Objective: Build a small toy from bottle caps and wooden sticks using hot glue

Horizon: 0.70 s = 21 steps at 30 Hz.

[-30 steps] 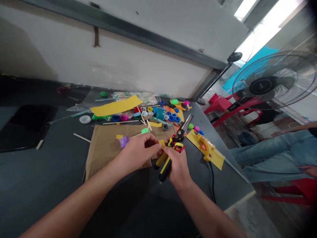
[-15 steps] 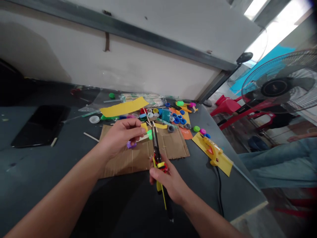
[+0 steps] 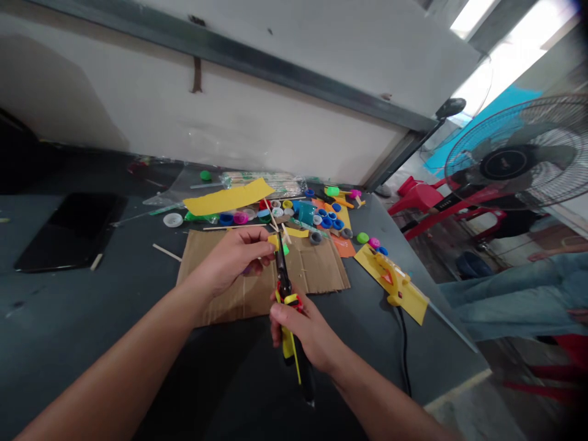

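Note:
My left hand (image 3: 236,254) pinches a small yellow piece of paper or foam (image 3: 273,240) between thumb and fingers, above the cardboard sheet (image 3: 321,269). Wrapped around the black and yellow handles is my right hand (image 3: 305,327), gripping a pair of shears (image 3: 282,269). Their dark blades point away from me, and the tips meet the edge of the yellow piece; whether the blades are parted is hard to tell. A bright green bit (image 3: 285,249) shows just behind the blades. Something purple is mostly hidden under my left fingers.
Bottle caps (image 3: 337,224) in several colours lie behind the cardboard with a yellow strip (image 3: 229,197) and bagged sticks (image 3: 261,182). A yellow glue gun (image 3: 392,278) with a black cord rests at right. A phone (image 3: 68,233) lies left. Beyond the table are a fan (image 3: 509,162) and a seated person's legs.
My left hand has moved slightly right with the yellow piece. The shears have shifted a little left, so their tips now meet the piece.

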Tool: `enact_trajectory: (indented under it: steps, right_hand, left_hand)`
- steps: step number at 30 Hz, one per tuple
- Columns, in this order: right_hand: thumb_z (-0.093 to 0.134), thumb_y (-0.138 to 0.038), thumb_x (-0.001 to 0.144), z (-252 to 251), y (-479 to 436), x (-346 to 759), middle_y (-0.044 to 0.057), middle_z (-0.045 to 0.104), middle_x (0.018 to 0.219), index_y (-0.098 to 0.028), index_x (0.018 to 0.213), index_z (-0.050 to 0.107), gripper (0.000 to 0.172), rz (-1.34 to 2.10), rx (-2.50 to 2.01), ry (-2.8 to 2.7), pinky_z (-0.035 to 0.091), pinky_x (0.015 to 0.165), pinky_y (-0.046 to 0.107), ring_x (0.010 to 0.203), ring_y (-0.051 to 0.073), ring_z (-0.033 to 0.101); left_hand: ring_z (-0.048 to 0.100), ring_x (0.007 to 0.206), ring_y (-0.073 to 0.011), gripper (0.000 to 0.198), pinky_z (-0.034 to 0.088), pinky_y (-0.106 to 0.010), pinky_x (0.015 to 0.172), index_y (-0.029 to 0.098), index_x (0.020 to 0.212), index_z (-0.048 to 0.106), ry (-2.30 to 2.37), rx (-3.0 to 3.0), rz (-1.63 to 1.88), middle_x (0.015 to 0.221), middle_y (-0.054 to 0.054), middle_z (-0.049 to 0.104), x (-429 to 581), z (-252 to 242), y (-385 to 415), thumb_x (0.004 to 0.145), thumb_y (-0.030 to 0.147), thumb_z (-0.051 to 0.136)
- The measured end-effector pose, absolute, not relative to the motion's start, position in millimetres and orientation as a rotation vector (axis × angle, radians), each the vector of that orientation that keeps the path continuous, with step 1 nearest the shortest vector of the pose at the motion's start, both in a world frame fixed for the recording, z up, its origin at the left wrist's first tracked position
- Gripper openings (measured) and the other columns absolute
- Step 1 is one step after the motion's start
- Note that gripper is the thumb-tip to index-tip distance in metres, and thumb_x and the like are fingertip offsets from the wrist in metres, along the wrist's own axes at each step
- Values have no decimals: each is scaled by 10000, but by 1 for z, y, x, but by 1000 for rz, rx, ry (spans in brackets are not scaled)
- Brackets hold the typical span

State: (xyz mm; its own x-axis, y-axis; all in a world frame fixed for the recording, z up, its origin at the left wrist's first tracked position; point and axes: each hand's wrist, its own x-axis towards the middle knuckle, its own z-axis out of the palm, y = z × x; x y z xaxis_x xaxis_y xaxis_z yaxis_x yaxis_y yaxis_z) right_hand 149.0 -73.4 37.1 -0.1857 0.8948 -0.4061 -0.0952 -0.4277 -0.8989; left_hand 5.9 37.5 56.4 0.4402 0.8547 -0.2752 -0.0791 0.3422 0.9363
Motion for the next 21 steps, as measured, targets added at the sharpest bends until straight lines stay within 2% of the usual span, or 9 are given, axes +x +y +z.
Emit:
enact_trajectory:
  steps: [21]
  right_hand:
    - [637, -463, 764, 34, -75, 148, -102, 438, 543, -221, 880, 456, 323, 1712, -1313, -967, 365, 440, 214, 435, 71, 398]
  left_hand:
    - [517, 508, -67, 198, 392, -184, 504, 165, 663, 542, 922, 977, 724, 585, 33, 592, 6, 54, 38, 671, 254, 719]
